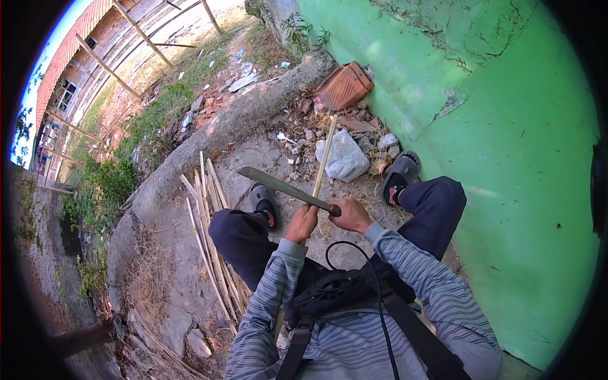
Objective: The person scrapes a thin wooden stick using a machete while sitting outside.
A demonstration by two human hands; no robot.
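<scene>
My right hand is closed round the dark handle of a machete. Its long blade points to the left and away from me, across the top of my left hand. In my left hand, fingers wrapped round, is a pale bamboo strip that slants up and away between my feet. Blade and strip cross just ahead of my left fingers; I cannot tell whether the edge is biting into it. Beside my left leg lies a bundle of similar bamboo strips on the ground.
A white stone block and rubble lie ahead of my feet, with a ribbed orange clay block behind. The green wall rises close on my right. A low, curved concrete ridge runs along the left, with plants beyond.
</scene>
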